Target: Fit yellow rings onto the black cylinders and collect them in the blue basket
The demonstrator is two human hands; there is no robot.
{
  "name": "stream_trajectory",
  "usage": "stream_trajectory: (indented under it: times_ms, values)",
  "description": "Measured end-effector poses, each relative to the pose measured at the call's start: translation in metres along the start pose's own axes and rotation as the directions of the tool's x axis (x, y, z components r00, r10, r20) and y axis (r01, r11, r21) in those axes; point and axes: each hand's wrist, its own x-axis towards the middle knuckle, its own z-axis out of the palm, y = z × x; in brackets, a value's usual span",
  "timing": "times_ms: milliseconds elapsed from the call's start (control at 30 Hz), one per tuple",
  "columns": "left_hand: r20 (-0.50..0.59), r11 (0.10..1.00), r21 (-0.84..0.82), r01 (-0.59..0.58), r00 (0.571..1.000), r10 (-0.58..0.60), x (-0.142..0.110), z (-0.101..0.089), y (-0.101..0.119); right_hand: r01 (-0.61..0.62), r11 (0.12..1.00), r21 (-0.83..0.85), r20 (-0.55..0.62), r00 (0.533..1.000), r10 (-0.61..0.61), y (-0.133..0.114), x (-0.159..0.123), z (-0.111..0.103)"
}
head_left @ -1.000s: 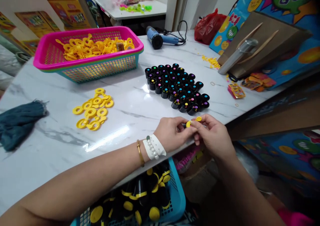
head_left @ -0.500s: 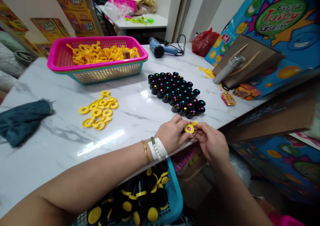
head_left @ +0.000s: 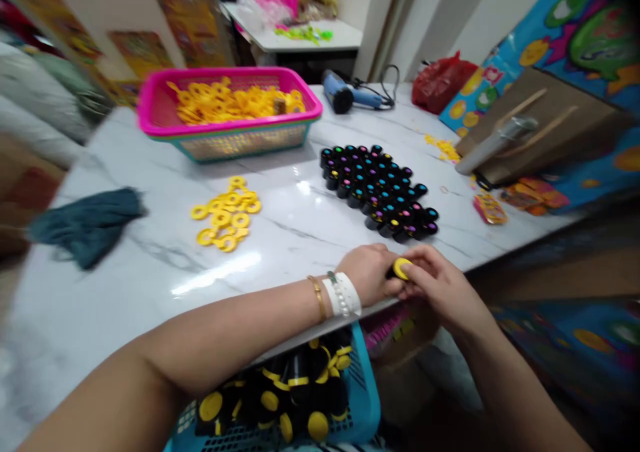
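My left hand (head_left: pixel 367 273) and my right hand (head_left: pixel 440 289) meet at the table's front edge. Between them they pinch a small black cylinder (head_left: pixel 393 273) topped by a round yellow piece (head_left: pixel 401 268), and my right fingers partly cover it. Beyond my hands, a tight cluster of black cylinders with coloured dots (head_left: pixel 375 189) stands on the white marble table (head_left: pixel 150 285). A loose pile of yellow rings (head_left: pixel 225 215) lies to the left of the cluster. Below the table edge, a blue basket (head_left: pixel 367 389) holds black pieces with yellow ends (head_left: pixel 295 385).
A pink basket (head_left: pixel 230 129) full of yellow rings stands at the back of the table. A dark teal cloth (head_left: pixel 87 227) lies at the left. A blue heat gun (head_left: pixel 345 93), a red bag (head_left: pixel 443 82) and a brown board (head_left: pixel 540 125) are at the back right.
The yellow piece, a ring with a visible hole before, now sits as a disc on the black cylinder between my hands. The whole view has swung, shifting the table to the right.
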Motion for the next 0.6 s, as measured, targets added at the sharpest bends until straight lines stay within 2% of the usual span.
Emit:
stream_trajectory:
  times_ms: [100, 167, 200, 267, 333, 367, 433, 500, 567, 600]
  values:
    - [0.175, 0.982, 0.189, -0.028, 0.985, -0.006, -0.004, -0.019, 0.005, 0.013, 0.997, -0.070, -0.115, 0.993, -0.021, 0.012, 0.001, 0.003]
    - [0.212, 0.949, 0.314, 0.006, 0.974, -0.076, -0.016, -0.042, 0.003, -0.011, 0.997, -0.081, -0.098, 0.995, 0.003, 0.015, 0.001, 0.009]
    - [0.172, 0.922, 0.384, 0.056, 0.977, -0.130, -0.026, -0.056, -0.001, -0.027, 0.996, -0.081, -0.052, 0.998, 0.023, 0.015, -0.002, 0.014]
    - [-0.027, 0.822, 0.533, 0.200, 0.975, -0.219, -0.054, -0.087, -0.016, -0.051, 0.995, -0.084, 0.093, 0.994, 0.058, 0.012, -0.015, 0.028]
    - [-0.233, 0.654, 0.645, 0.395, 0.917, -0.324, -0.084, -0.115, -0.042, -0.037, 0.995, -0.088, 0.248, 0.967, 0.058, 0.010, -0.033, 0.047]
    - [-0.261, 0.586, 0.683, 0.436, 0.895, -0.361, -0.098, -0.126, -0.056, 0.008, 0.995, -0.100, 0.309, 0.951, 0.024, 0.010, -0.042, 0.058]
    - [-0.309, 0.502, 0.722, 0.475, 0.872, -0.380, -0.121, -0.141, -0.083, 0.192, 0.970, -0.151, 0.391, 0.913, -0.120, 0.012, -0.058, 0.079]
    - [-0.340, 0.516, 0.729, 0.450, 0.892, -0.299, -0.134, -0.145, -0.100, 0.423, 0.886, -0.188, 0.449, 0.840, -0.306, 0.015, -0.067, 0.095]
    - [-0.346, 0.542, 0.739, 0.400, 0.916, -0.205, -0.136, -0.142, -0.103, 0.598, 0.781, -0.181, 0.471, 0.750, -0.465, 0.016, -0.068, 0.098]
    - [-0.349, 0.563, 0.737, 0.373, 0.924, -0.155, -0.133, -0.139, -0.100, 0.653, 0.735, -0.182, 0.443, 0.722, -0.531, 0.014, -0.066, 0.095]
